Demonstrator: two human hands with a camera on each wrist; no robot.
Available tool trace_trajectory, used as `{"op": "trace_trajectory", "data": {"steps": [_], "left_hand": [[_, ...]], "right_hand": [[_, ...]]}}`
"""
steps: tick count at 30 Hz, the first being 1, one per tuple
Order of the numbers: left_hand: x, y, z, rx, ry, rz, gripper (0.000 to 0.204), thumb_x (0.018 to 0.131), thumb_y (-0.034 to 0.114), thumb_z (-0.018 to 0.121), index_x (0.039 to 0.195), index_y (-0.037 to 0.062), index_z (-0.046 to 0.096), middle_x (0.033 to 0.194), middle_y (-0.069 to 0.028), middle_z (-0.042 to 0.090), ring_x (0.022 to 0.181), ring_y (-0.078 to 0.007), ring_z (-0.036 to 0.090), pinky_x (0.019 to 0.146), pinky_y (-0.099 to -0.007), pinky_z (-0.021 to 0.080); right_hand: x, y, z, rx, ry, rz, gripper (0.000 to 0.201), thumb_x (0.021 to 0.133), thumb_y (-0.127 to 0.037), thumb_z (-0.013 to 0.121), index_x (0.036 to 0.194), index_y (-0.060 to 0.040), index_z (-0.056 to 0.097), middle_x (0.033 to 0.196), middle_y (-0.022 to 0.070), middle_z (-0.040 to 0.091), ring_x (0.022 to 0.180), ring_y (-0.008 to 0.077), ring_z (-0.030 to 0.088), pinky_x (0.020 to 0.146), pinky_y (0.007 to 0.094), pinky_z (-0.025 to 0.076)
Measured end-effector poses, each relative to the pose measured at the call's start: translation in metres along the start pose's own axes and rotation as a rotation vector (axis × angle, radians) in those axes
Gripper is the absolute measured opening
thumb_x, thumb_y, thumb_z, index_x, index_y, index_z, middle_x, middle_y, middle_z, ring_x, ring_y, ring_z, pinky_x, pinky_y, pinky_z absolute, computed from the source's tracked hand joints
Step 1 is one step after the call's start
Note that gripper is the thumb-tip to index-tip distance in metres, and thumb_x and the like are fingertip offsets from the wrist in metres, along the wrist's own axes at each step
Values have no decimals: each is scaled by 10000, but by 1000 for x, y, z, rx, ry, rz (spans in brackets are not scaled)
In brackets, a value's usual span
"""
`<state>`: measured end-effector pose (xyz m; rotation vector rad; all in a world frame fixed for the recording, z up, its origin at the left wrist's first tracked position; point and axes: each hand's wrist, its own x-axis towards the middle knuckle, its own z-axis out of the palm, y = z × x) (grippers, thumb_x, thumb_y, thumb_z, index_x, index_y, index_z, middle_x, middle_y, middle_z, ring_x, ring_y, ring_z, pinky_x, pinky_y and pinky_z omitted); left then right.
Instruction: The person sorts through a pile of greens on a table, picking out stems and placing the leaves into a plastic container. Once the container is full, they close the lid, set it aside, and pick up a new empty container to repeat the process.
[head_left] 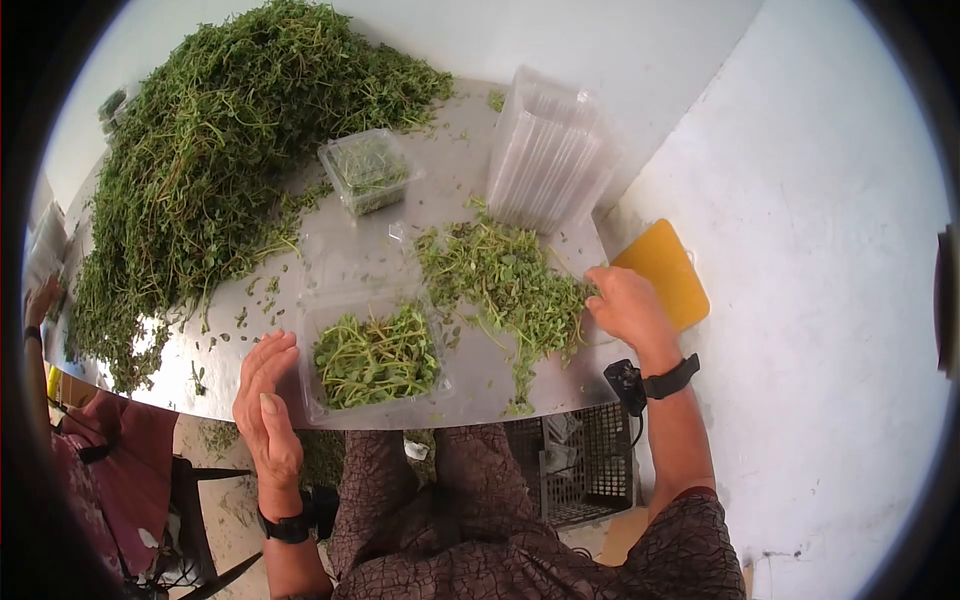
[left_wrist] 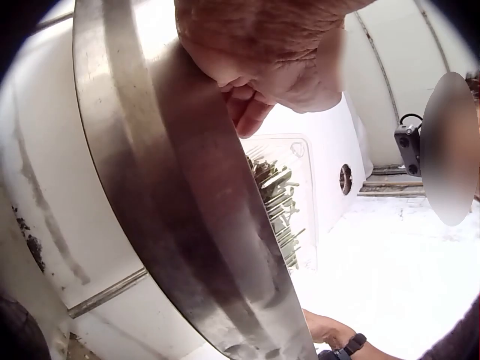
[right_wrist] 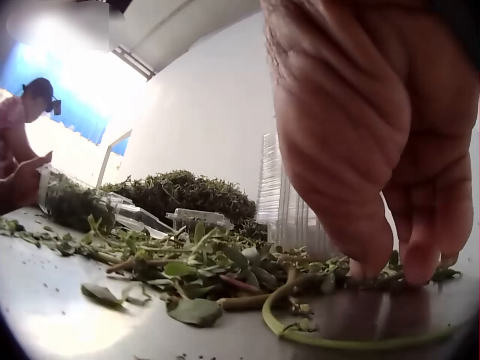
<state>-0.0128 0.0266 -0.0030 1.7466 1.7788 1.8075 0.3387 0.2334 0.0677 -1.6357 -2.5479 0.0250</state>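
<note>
My left hand (head_left: 266, 405) stands beside a clear plastic clamshell box (head_left: 309, 385), fingers straight and close together along its left side. Cut leafy greens (head_left: 375, 358) fill the box, whose clear lid is folded back behind it. To the right of the box lies a loose pile of greens (head_left: 500, 280) on the metal table. At that pile's right edge is my right hand (head_left: 632, 308). In the right wrist view its fingertips (right_wrist: 420, 262) point down to the tabletop among the stems, thumb apart from the fingers.
A big heap of greens (head_left: 210, 160) covers the back left of the table (head_left: 470, 400). Behind my box sits another filled box (head_left: 370, 175). Stacked clear containers (head_left: 550, 150) stand at the back right, near a yellow board (head_left: 668, 272). Another person (right_wrist: 19, 127) works across the table.
</note>
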Motion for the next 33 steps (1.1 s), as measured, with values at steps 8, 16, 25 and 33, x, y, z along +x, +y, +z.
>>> {"op": "trace_trajectory", "data": {"steps": [8, 16, 25, 33], "left_hand": [[0, 0, -1, 3, 0, -13, 567, 1012, 413, 323, 1067, -39, 661, 1152, -180, 652, 1176, -359, 564, 1081, -508, 367], [0, 0, -1, 22, -12, -4, 571, 1014, 412, 316, 1075, -39, 661, 1150, -185, 652, 1175, -363, 565, 1086, -511, 359], [-1, -2, 0, 10, -5, 11, 547, 1016, 385, 316, 1105, -27, 666, 1173, -179, 649, 1183, -356, 563, 1084, -503, 366], [-1, -4, -1, 8, -28, 8, 518, 1017, 377, 328, 1133, 4, 667, 1186, -177, 647, 1204, -363, 551, 1096, -503, 351]], "right_hand": [[16, 7, 13, 84, 149, -86, 104, 746, -30, 572, 786, 2, 663, 662, 192, 617, 629, 351, 624, 584, 404, 480], [-19, -9, -16, 223, 40, 65, 97, 735, -67, 589, 772, -19, 664, 740, 203, 640, 716, 383, 630, 654, 447, 491], [-43, -25, 0, 154, 103, -35, 171, 715, -173, 659, 715, -7, 617, 736, 206, 627, 675, 382, 609, 624, 451, 481], [-33, -26, 16, 29, 125, 14, 80, 672, -87, 587, 698, -35, 643, 664, 195, 608, 659, 383, 614, 615, 432, 483]]}}
